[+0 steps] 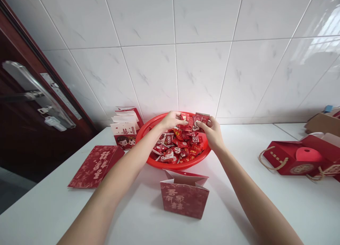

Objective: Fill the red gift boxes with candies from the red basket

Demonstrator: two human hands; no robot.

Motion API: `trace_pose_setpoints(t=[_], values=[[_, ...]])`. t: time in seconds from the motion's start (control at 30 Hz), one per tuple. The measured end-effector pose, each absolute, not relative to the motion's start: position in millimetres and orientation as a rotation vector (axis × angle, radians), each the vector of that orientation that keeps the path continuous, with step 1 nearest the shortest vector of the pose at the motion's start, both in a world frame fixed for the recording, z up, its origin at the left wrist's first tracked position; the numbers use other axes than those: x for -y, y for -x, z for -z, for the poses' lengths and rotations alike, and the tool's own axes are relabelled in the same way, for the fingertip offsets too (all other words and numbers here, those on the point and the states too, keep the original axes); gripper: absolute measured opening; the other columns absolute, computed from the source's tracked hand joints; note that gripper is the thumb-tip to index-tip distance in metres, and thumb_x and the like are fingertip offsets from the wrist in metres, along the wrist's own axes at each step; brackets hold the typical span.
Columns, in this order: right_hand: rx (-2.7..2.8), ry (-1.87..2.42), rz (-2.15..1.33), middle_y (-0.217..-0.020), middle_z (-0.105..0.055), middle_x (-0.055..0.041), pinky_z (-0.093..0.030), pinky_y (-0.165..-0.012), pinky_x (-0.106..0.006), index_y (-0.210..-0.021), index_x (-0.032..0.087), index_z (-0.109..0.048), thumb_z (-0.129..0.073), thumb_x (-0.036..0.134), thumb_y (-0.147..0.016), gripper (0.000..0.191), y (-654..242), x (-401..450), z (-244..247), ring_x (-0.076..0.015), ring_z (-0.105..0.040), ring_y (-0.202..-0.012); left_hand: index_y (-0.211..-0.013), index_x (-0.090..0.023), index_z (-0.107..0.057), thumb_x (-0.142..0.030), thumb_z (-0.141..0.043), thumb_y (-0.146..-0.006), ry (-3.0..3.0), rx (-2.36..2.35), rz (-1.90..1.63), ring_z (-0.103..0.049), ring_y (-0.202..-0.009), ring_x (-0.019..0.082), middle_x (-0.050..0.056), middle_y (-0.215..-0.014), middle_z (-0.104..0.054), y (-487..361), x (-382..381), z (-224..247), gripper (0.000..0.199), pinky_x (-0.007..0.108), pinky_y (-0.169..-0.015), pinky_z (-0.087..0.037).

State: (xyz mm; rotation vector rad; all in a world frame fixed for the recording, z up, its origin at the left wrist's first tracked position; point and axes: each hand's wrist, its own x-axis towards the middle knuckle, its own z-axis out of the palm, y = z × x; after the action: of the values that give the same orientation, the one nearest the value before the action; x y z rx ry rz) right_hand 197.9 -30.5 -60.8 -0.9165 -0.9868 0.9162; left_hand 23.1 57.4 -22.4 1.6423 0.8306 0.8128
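Note:
My left hand pinches a small red wrapped candy above the far side of a red plastic basket. Beside it, my right hand grips a darker red candy packet with white print, over the basket's right rim. Many wrapped candies, mostly red with some white, fill the basket. Nearer to me, between my forearms, a dark red paper gift bag with pale characters stands upright with its top open.
Left of the basket are folded paper boxes with cartoon figures and a flat dark red bag. Red gift boxes with rope handles and a cardboard box sit at the right. A tiled wall rises behind; a door handle is at left.

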Motion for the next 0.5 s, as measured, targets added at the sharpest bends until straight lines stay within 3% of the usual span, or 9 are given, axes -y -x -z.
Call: trace_pose_setpoints(t=[0.23,0.4,0.5], values=[[0.995,0.93,-0.919,-0.084,-0.075,-0.0015,-0.059,-0.072,-0.039,-0.092,0.023,-0.06,-0.08,0.042,-0.07,0.035,-198.1,30.1,60.4,-0.0237,-0.072,-0.08,-0.083,-0.016,-0.067,-0.038,-0.083,-0.078,-1.552,-0.851,-0.776,-0.068,-0.072,0.017,0.002,-0.081,-0.072,-24.1,-52.7,23.2,0.028,0.03,-0.071,-0.052],[0.984,0.92,-0.917,-0.086,-0.075,-0.0014,-0.058,-0.072,-0.038,-0.092,0.023,-0.06,-0.079,0.038,-0.069,0.033,-197.8,29.7,60.2,-0.023,-0.072,-0.081,-0.082,-0.015,-0.066,-0.044,-0.065,-0.091,-1.437,-0.856,-0.757,-0.059,-0.059,0.013,0.003,-0.078,-0.07,-25.1,-58.6,20.5,0.03,0.028,-0.064,-0.05],[0.99,0.91,-0.913,-0.086,-0.075,-0.0015,-0.059,-0.073,-0.038,-0.093,0.023,-0.06,-0.079,0.037,-0.069,0.034,-197.8,29.9,60.3,-0.0234,-0.072,-0.083,-0.082,-0.014,-0.069,-0.039,-0.057,-0.093,-1.389,-0.833,-0.732,-0.059,-0.06,0.014,0.006,-0.079,-0.072,-24.7,-58.6,17.7,0.029,0.03,-0.066,-0.051]])
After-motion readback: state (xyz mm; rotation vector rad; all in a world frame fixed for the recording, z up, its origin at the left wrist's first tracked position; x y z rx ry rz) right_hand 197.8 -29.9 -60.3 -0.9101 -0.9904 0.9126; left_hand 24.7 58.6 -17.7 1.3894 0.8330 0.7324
